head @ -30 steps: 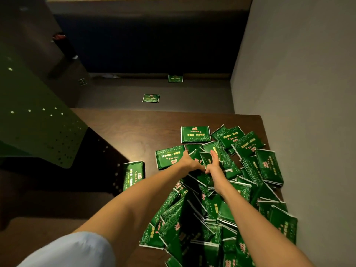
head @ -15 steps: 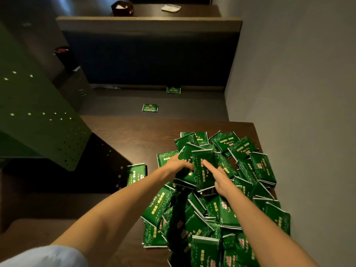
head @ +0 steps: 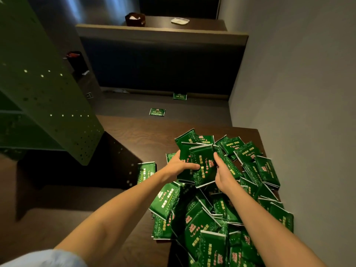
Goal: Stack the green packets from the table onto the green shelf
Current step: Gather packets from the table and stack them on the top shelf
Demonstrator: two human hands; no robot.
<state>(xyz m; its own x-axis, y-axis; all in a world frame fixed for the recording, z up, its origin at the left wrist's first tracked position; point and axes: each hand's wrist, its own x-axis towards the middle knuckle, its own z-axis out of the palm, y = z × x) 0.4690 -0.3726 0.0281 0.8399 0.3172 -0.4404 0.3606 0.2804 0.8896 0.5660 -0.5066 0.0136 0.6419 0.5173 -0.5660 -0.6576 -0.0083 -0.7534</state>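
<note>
In the head view, the left hand (head: 180, 166) and right hand (head: 224, 173) both grip a small bundle of green packets (head: 202, 160). They clamp it from opposite sides, fingers curled round its edges and the left thumb lying across the front face. The bundle is raised just above the heap (head: 210, 214) of the same packets, which sprawls over the right half of the dark wooden table (head: 146, 135). One single packet (head: 146, 171) lies apart at the heap's left. The green shelf (head: 48, 105), a perforated metal unit, stands to the left, well apart from the hands. Two stray packets (head: 157, 112) lie on the bench beyond the table. The packets look light, soft-bodied and glossy, so a bundle probably fans or slips if squeezed only at its faces. Pressing both side edges inward with a thumb over the top seems the safest hold.
</note>
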